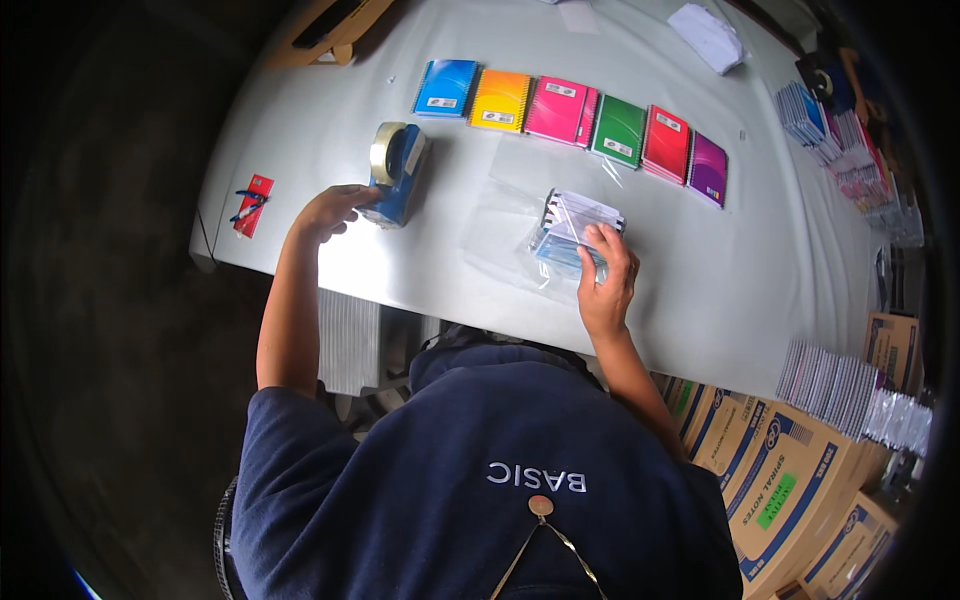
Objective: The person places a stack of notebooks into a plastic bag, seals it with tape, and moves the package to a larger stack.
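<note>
Head camera view: a white-covered table (440, 262) curves across a room with a dark floor to the left and brown cartons (770, 480) stacked at lower right, a row of colourful spiral notebooks (556, 108) lying along its far half. Near its front edge, the right hand (608, 282) holds a small stack in clear plastic (578, 222) between narrowed thumb and fingers. The left hand (335, 212) reaches the near end of a blue tape dispenser (403, 190), though whether its fingers grip cannot be told.
</note>
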The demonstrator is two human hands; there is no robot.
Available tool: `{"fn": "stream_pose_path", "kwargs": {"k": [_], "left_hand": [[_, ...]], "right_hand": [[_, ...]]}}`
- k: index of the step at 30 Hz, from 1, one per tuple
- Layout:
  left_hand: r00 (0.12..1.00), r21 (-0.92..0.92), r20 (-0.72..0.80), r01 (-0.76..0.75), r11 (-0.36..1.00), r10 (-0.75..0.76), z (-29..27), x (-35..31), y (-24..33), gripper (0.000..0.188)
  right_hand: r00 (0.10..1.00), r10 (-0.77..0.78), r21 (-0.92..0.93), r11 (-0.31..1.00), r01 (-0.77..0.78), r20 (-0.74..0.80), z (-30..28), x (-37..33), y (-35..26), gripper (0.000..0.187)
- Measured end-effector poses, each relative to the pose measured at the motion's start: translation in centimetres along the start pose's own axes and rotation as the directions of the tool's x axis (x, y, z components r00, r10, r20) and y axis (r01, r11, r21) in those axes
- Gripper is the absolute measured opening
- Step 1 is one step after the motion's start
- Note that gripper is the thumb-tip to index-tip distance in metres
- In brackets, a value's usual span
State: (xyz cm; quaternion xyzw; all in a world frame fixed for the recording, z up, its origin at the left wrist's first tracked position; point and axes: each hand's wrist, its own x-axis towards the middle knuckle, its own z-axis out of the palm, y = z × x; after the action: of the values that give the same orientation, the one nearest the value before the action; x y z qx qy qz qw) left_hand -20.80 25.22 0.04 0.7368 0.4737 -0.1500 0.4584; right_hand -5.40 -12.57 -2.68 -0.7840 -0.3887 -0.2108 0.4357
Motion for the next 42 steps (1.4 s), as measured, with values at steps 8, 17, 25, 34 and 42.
{"fn": "stream_pose_path", "kwargs": {"k": [8, 17, 25, 34, 42], "left_hand": [[0.938, -0.704, 0.103, -0.166, 0.691, 0.330, 2.5, -5.4, -6.6, 0.029], [0.745, -0.572, -0.516, -0.667, 0.477, 0.423, 10.8, -10.6, 10.1, 0.042], [0.974, -0.602, 0.077, -0.125, 0.789, 0.214, 23.1, -13.4, 12.1, 0.036], [0.977, -0.424, -0.003, -0.195, 0.884, 0.214, 26.5, -8.0, 5.7, 0.034], [0.704, -0.417, 0.609, -0.107, 0.902, 0.365, 25.8, -11.6, 7.1, 0.029]], "right_hand": [[1.000, -0.003, -0.005, 1.000, 0.003, 0.012, -0.1, -0.1, 0.1, 0.047], [1.000, -0.016, 0.017, 1.000, 0.016, 0.012, -0.1, 0.0, 0.9, 0.050], [0.997, -0.014, 0.020, 1.000, 0.013, 0.079, -0.9, -0.4, 0.5, 0.056], [0.868, 0.116, -0.106, 0.992, -0.073, 0.484, -4.2, 6.0, -2.8, 0.054], [0.503, 0.199, 0.259, 0.668, -0.697, 0.841, -0.7, 9.4, 5.0, 0.043]]}}
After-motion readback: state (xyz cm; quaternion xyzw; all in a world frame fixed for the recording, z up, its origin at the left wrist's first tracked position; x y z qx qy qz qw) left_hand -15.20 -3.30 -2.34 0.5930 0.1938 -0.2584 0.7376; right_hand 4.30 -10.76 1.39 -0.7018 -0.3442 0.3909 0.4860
